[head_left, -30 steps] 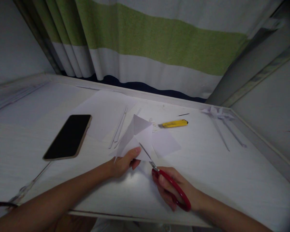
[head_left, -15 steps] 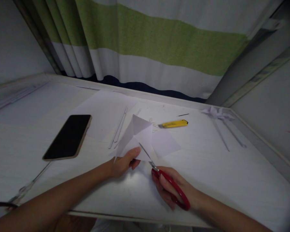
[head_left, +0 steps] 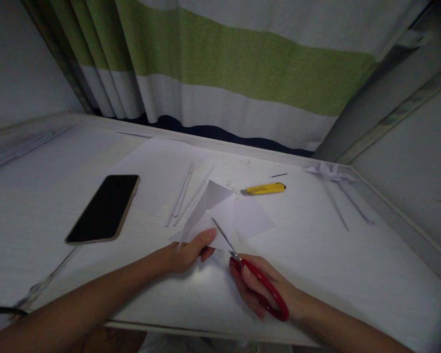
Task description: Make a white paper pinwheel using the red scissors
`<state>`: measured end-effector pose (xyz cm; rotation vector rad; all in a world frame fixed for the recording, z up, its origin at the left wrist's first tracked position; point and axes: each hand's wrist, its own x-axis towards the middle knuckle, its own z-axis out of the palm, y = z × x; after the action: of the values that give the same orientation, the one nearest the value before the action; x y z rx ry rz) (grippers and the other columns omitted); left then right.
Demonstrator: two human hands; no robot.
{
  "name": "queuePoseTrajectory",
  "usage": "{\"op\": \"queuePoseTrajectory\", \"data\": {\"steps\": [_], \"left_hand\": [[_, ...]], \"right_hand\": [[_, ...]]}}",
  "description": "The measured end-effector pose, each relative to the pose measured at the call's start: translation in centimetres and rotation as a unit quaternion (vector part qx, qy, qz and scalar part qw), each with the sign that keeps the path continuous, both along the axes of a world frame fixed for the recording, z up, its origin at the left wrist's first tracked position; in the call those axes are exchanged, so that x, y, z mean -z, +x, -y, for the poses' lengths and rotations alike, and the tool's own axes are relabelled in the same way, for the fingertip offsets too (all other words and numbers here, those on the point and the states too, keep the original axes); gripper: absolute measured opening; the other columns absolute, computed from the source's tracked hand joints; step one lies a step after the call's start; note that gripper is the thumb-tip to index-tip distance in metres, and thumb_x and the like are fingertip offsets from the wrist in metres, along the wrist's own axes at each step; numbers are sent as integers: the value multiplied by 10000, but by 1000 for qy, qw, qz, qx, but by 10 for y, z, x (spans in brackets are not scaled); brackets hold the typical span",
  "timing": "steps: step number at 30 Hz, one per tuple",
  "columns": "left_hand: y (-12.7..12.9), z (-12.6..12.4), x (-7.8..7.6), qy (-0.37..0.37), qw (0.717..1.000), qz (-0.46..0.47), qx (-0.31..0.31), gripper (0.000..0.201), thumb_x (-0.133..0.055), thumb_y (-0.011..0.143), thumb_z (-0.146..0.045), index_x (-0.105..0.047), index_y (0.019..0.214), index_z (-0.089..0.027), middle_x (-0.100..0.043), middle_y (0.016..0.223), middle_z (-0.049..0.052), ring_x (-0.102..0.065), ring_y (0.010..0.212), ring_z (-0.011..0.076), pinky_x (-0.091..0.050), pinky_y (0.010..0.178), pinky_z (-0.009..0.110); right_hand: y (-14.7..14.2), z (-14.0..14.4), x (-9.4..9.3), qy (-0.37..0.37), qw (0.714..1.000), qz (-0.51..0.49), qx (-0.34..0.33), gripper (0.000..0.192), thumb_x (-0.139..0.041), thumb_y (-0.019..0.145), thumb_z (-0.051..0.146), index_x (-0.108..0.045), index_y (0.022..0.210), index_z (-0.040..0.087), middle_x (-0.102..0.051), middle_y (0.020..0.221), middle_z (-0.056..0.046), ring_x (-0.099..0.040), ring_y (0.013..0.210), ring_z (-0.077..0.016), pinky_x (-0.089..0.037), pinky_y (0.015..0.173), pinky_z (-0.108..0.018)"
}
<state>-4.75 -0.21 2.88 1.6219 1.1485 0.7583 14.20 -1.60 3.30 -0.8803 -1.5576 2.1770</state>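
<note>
My left hand [head_left: 194, 251] pinches a creased sheet of white paper [head_left: 220, 198] at its near edge, with the thumb on top. The paper's far corners stand up from the table. Red-handled scissors [head_left: 266, 282] are gripped in my right hand [head_left: 253, 289], fingers through the loops. Their blades lie at the paper, pointing away and to the left, with the tip close to its middle. Part of the lower blade is hidden by the paper. Beyond the hands lies a second white paper piece [head_left: 253, 220], flat on the table.
A yellow box cutter [head_left: 266, 189] with its blade out lies behind the paper. On the left rests a black phone [head_left: 105, 208] with a cable. Thin paper sticks [head_left: 183, 190] lie near the middle. Paper pinwheel-like shapes [head_left: 330, 172] on sticks lie far right.
My left hand has shifted slightly right and toward me with the paper, uncovering more of a thin paper stick behind it. The scissors stay almost in place.
</note>
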Motion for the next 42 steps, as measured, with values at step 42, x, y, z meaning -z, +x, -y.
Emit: {"op": "queuePoseTrajectory", "data": {"steps": [42], "left_hand": [[-3, 0, -2, -9, 998, -19, 52, 474, -199, 816, -394, -285, 399, -185, -322, 399, -36, -353, 411, 99, -322, 518, 237]], "right_hand": [[1, 1, 1, -19, 1000, 16, 5, 400, -432, 735, 562, -406, 682, 166, -378, 378, 96, -328, 266, -25, -264, 267, -118]]}}
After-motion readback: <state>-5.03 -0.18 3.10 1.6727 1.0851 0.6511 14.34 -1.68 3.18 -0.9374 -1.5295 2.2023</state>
